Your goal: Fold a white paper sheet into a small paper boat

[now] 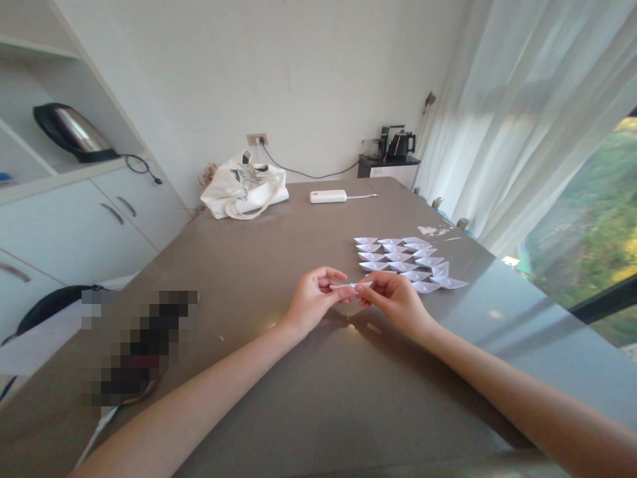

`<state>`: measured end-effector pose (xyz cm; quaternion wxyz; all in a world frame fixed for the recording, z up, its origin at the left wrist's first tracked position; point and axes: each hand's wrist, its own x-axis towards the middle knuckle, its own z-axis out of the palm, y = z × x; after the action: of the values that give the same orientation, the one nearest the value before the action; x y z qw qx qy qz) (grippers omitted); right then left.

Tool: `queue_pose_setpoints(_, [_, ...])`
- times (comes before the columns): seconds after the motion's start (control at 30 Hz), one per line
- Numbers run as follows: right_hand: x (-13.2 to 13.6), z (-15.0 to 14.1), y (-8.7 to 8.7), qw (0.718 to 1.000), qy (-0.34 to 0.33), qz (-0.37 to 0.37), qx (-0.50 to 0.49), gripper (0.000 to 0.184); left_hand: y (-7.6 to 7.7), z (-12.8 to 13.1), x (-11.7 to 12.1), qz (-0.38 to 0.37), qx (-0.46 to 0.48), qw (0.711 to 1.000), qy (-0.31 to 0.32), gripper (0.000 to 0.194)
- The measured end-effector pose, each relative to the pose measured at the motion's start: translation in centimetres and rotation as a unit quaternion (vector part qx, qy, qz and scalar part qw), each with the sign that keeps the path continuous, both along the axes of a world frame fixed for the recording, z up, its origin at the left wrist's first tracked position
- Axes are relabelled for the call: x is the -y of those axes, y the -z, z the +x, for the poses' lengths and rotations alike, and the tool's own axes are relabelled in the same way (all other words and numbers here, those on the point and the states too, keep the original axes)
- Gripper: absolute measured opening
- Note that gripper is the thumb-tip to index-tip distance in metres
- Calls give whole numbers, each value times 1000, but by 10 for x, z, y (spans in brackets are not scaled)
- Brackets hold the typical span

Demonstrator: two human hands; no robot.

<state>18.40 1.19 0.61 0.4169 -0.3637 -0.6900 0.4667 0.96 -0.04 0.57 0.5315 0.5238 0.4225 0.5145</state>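
Between my two hands, just above the table, is a small white folded paper boat [352,285]. My left hand [318,292] pinches its left end between thumb and fingers. At the other end, my right hand [391,295] grips the paper with thumb and fingertips. The fingers cover much of the boat, so its full shape is partly hidden. Right behind my right hand, several finished-looking white paper boats [397,257] sit in close rows on the table.
The brown table [239,265] carries a white cloth bag [243,189] and a white power strip-like box [328,196] with a short cable at the back. White scraps [434,231] lie beyond the boats. A blurred-out dark object [144,352] is at the left edge. A curtain [497,113] hangs right.
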Motion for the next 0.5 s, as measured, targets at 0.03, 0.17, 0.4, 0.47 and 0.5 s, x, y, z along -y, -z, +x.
queue_pose_setpoints(0.03, [-1,1,1,1000,1,4,5,26,1,-1,0,-10,-3,1000,7,37])
queue_pose_setpoints(0.17, [-4,3,5,1000,25,7,4,26,4,-5,-2,-17,-30,999,38,31])
queue_pose_setpoints(0.4, [-3,1,4,999,27,-23,14,30,5,-8,-3,-2,-58,997,50,30])
queue_pose_setpoints(0.47, [-3,1,3,999,22,-29,19,30,4,-6,-2,-10,-52,997,57,31])
queue_pose_setpoints(0.5, [-3,1,3,999,24,-31,17,30,3,-5,-1,-11,-47,997,57,31])
